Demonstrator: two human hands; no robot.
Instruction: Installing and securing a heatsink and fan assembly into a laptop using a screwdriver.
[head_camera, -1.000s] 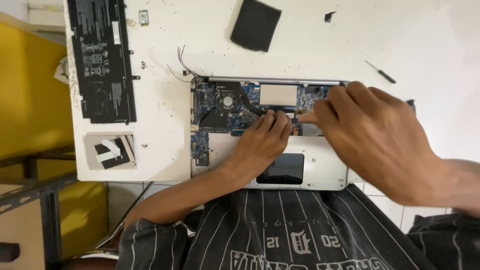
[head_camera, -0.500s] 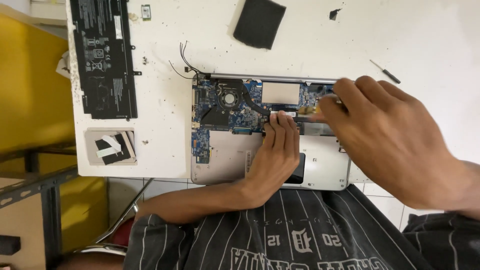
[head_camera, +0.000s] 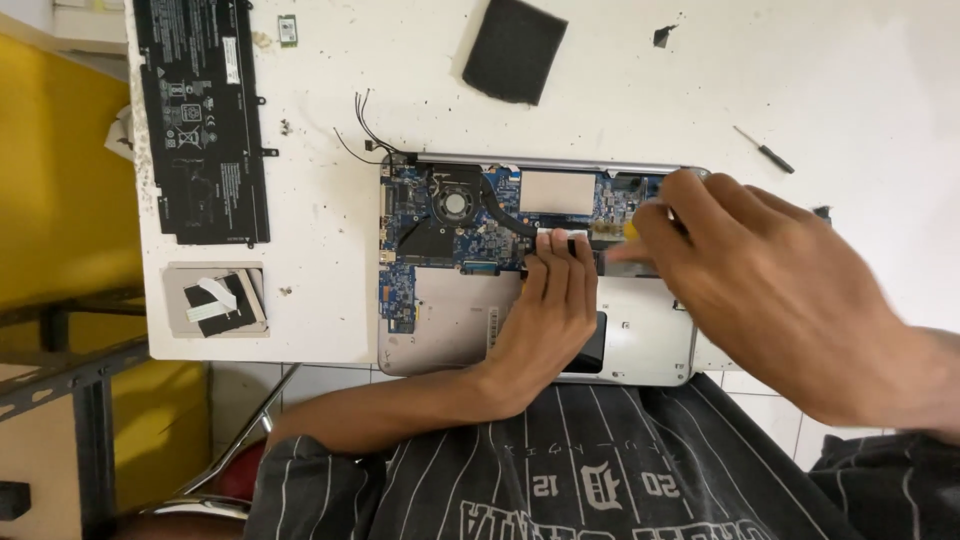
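Observation:
An opened silver laptop (head_camera: 440, 340) lies on the white table, its blue circuit board (head_camera: 450, 235) and round fan (head_camera: 455, 203) exposed. My left hand (head_camera: 550, 310) reaches over the palm rest. Its fingers lie close together, their tips pressing a small black and white module (head_camera: 562, 238) at the middle of the board. My right hand (head_camera: 770, 290) hovers over the board's right end, blurred. It is closed around a small tool with a yellow handle (head_camera: 630, 230), whose tip points toward the module. The laptop's right side is hidden under this hand.
A flat black battery pack (head_camera: 205, 120) lies at the table's left, with a small drive in a grey tray (head_camera: 215, 300) below it. A black foam square (head_camera: 515, 48) and a thin screwdriver (head_camera: 765, 150) lie farther back. Loose black wires (head_camera: 360, 125) trail from the laptop's corner.
My left hand has slid forward and its fingertips now sit flat on the small module. My right hand has shifted a little to the right with its tool.

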